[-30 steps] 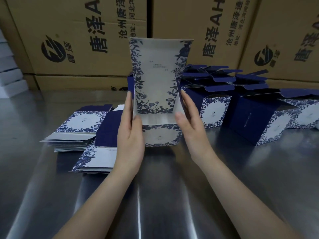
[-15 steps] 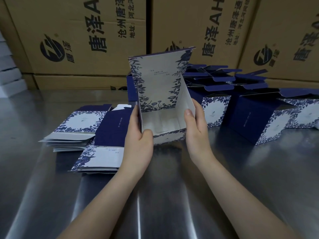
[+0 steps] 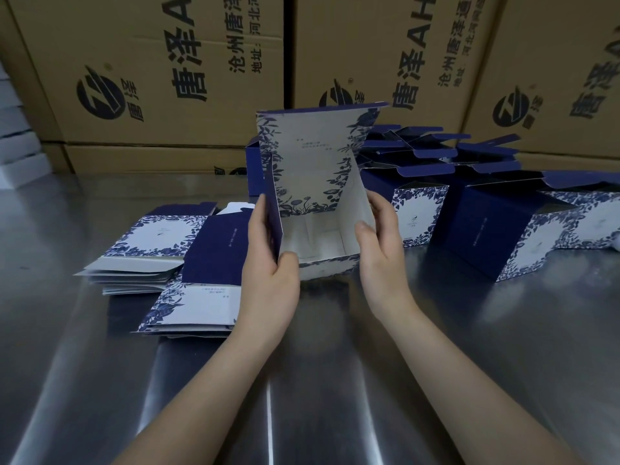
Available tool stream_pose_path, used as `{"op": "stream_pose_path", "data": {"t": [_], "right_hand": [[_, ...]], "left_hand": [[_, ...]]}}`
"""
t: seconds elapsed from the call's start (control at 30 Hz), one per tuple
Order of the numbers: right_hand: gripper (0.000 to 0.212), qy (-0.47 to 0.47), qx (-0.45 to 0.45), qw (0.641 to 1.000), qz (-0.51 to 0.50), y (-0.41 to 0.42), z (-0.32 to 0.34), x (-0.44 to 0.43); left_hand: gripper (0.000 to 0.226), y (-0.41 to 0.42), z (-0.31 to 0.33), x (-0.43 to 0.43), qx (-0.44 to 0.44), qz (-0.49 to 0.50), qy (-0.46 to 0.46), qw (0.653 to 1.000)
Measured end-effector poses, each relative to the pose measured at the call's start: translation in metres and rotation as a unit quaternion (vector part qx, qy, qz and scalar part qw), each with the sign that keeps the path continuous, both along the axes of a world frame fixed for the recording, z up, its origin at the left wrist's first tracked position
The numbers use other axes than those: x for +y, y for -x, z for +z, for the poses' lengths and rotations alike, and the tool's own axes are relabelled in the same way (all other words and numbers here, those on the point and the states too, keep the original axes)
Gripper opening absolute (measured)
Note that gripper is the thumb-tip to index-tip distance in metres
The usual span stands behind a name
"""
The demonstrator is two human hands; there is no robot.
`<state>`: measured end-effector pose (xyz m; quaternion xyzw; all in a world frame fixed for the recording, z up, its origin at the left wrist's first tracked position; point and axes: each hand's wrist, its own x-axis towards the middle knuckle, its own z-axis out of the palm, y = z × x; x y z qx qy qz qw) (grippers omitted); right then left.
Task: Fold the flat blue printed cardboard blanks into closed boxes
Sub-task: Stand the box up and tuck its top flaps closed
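Observation:
A half-formed blue-and-white floral box (image 3: 315,169) stands in the middle of the steel table, its open mouth facing me and its printed lid panel upright behind. My left hand (image 3: 268,263) grips the box's dark blue left wall, thumb at the front edge. My right hand (image 3: 379,243) grips the right wall, thumb inside. Two stacks of flat blanks (image 3: 151,243) (image 3: 201,283) lie to the left.
Several folded boxes with raised lids (image 3: 496,226) stand to the right and behind. Large brown shipping cartons (image 3: 174,78) wall off the back of the steel table (image 3: 318,380). White boxes (image 3: 16,142) are stacked at the far left.
The blank was held up flat; its side walls have swung apart into an open box shape, and it has come lower onto the table between my hands.

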<state>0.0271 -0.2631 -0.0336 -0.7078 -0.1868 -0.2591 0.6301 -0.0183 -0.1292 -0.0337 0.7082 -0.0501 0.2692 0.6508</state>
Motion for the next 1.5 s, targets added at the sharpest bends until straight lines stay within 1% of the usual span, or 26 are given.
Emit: {"op": "stream_pose_path", "data": {"t": [0.07,0.13,0.17,0.23,0.27,0.33,0.37,0.4,0.43,0.5,0.53,0.57,0.6,0.63,0.7,0.73,0.83,0.87,0.97,1.0,1.03,1.1,1.27,1.37,1.43,1.5], "right_hand": [[0.044,0.025,-0.006,1.0,-0.018,0.002,0.003,-0.001],[0.05,0.085,-0.033,0.993,-0.07,0.006,0.007,-0.001],[0.054,0.122,-0.066,0.985,-0.106,0.009,0.01,0.0],[0.058,0.182,-0.167,0.953,-0.174,0.017,0.018,0.002],[0.055,0.199,-0.231,0.932,-0.196,0.022,0.022,0.004],[0.043,0.198,-0.348,0.893,-0.205,0.033,0.028,0.012],[0.036,0.182,-0.377,0.887,-0.192,0.039,0.029,0.018],[0.032,0.163,-0.38,0.894,-0.172,0.045,0.03,0.024],[0.031,0.145,-0.359,0.909,-0.151,0.05,0.031,0.03],[0.027,0.137,-0.264,0.946,-0.133,0.057,0.036,0.041],[0.027,0.156,-0.192,0.96,-0.127,0.058,0.038,0.044],[0.03,0.191,-0.115,0.967,-0.119,0.056,0.04,0.045],[0.034,0.24,-0.048,0.963,-0.113,0.052,0.041,0.045],[0.037,0.301,0.001,0.946,-0.115,0.047,0.042,0.043],[0.038,0.419,0.069,0.895,-0.134,0.037,0.046,0.04],[0.036,0.452,0.105,0.875,-0.137,0.031,0.049,0.04],[0.009,0.498,0.205,0.837,-0.102,0.012,0.058,0.044],[0.011,0.526,0.229,0.815,-0.086,0.005,0.06,0.046],[0.018,0.632,0.262,0.729,0.007,-0.011,0.059,0.053],[0.021,0.655,0.266,0.707,0.036,-0.013,0.057,0.054],[0.025,0.669,0.27,0.69,0.057,-0.015,0.055,0.055],[0.031,0.681,0.275,0.674,0.078,-0.016,0.054,0.054],[0.038,0.651,0.297,0.691,0.102,-0.016,0.052,0.054],[0.036,0.644,0.294,0.697,0.113,-0.015,0.051,0.053],[0.031,0.638,0.28,0.709,0.109,-0.015,0.049,0.054],[0.016,0.627,0.257,0.733,0.067,-0.019,0.046,0.056]], "left_hand": [[0.069,0.0,0.0,0.0,-0.013,-0.001,-0.018,1.0],[0.063,0.001,0.001,0.001,-0.019,0.005,-0.032,0.999],[0.061,0.001,0.001,0.0,-0.021,0.009,-0.036,0.999],[0.061,0.003,0.0,-0.002,-0.021,0.017,-0.053,0.998],[0.063,0.003,0.0,-0.004,-0.018,0.021,-0.063,0.998],[0.066,0.003,-0.003,-0.007,-0.017,0.029,-0.076,0.997],[0.067,0.003,-0.004,-0.008,-0.018,0.033,-0.079,0.996],[0.069,0.003,-0.006,-0.009,-0.017,0.037,-0.078,0.996],[0.072,0.002,-0.008,-0.009,-0.017,0.038,-0.076,0.996],[0.077,0.003,-0.012,-0.01,-0.02,0.036,-0.078,0.996],[0.077,0.004,-0.014,-0.01,-0.028,0.033,-0.08,0.996],[0.077,0.004,-0.016,-0.011,-0.038,0.033,-0.079,0.996],[0.076,0.003,-0.017,-0.012,-0.047,0.036,-0.076,0.995],[0.075,0.003,-0.019,-0.012,-0.054,0.039,-0.074,0.995],[0.075,0.003,-0.019,-0.015,-0.062,0.043,-0.075,0.994],[0.073,0.002,-0.019,-0.016,-0.066,0.044,-0.078,0.994],[0.066,0.001,-0.021,-0.017,-0.073,0.04,-0.065,0.994],[0.066,0.0,-0.022,-0.017,-0.073,0.037,-0.058,0.995],[0.064,0.0,-0.024,-0.017,-0.079,0.022,-0.043,0.996],[0.065,0.0,-0.024,-0.017,-0.081,0.015,-0.041,0.996],[0.066,0.0,-0.025,-0.016,-0.081,0.01,-0.041,0.996],[0.066,-0.001,-0.026,-0.015,-0.08,0.006,-0.044,0.996],[0.069,-0.003,-0.029,-0.013,-0.09,0.008,-0.069,0.993],[0.07,-0.003,-0.03,-0.013,-0.091,0.007,-0.074,0.993],[0.07,-0.003,-0.031,-0.013,-0.088,0.008,-0.069,0.994],[0.07,-0.004,-0.031,-0.013,-0.083,0.01,-0.061,0.995]]}}
